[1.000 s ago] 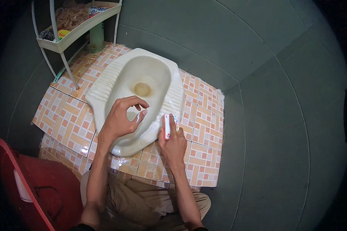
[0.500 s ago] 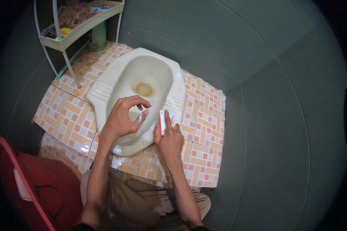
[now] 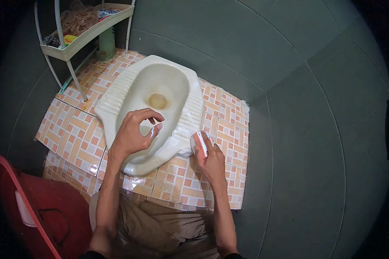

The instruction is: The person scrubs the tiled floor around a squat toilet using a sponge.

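Observation:
A white squat toilet is set in the patterned tile floor, with brownish water in its bowl. White foam coats its near right edge. Over the bowl hovers my left hand, its fingers curved and apart from the thumb, holding nothing; a whitish smear shows on the thumb. My right hand is closed round a small red-and-white block with a printed top, just right of the toilet's foamy edge. The block's underside is hidden, so its exact kind cannot be made out.
At the lower left stands a large red bucket with a light handle inside its rim. A cream rack holding bags and packets stands at the far left, a green container beneath it. Dark green walls close in the right side.
My right hand has moved right and slightly nearer with the red-and-white block, off the toilet's edge, and the block has tilted. Foam on that edge is now uncovered. My left hand keeps its pose.

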A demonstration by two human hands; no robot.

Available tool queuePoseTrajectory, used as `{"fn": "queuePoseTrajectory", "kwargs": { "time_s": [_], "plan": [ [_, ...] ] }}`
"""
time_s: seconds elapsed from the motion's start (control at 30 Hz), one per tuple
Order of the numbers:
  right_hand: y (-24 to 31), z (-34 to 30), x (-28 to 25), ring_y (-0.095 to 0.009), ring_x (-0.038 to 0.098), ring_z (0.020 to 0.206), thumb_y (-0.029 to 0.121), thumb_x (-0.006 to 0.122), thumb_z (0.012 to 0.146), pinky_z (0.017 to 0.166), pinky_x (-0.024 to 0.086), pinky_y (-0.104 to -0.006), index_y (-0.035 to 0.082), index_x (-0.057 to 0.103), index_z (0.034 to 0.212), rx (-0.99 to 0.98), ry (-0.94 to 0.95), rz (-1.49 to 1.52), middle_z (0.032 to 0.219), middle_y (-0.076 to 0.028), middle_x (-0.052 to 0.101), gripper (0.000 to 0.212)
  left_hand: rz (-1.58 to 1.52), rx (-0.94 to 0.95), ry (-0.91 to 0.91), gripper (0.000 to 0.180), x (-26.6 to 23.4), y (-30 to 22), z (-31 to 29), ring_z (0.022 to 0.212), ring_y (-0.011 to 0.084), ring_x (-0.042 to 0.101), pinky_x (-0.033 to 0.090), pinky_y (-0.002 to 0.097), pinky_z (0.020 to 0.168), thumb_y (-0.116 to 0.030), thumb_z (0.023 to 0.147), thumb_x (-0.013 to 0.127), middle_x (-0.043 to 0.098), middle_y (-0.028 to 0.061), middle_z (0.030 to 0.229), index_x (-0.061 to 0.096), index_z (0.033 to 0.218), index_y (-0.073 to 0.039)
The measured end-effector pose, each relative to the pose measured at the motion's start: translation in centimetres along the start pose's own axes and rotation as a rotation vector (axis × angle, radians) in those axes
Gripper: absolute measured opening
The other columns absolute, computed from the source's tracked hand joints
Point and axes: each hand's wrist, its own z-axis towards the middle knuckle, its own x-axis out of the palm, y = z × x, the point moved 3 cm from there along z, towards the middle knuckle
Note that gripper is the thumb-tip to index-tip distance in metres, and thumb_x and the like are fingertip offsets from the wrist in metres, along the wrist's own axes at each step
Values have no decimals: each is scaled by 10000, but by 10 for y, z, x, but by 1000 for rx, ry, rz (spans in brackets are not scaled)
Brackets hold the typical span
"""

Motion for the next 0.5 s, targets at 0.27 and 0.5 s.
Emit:
{"fn": "queuePoseTrajectory", "kwargs": {
  "time_s": [0.27, 0.5],
  "plan": [
    [35, 33, 0, -462, 689, 769, 363, 579, 994, 686, 568, -537, 264, 503, 1538, -226, 276, -60, 905, -275, 611, 557, 26, -8, -2, 154, -3, 4, -3, 877, 260, 711, 535, 376, 852, -46, 839, 707, 738, 141, 936, 737, 986, -10],
    [41, 59, 7, -465, 685, 799, 376, 595, 975, 733, 558, -534, 267, 573, 1490, -266, 372, 17, 912, -268, 616, 526, 72, -16, 15, 162, 2, 7, -2, 878, 262, 716, 530, 384, 884, -55, 833, 720, 745, 122, 955, 735, 992, -27]
  ]
}}
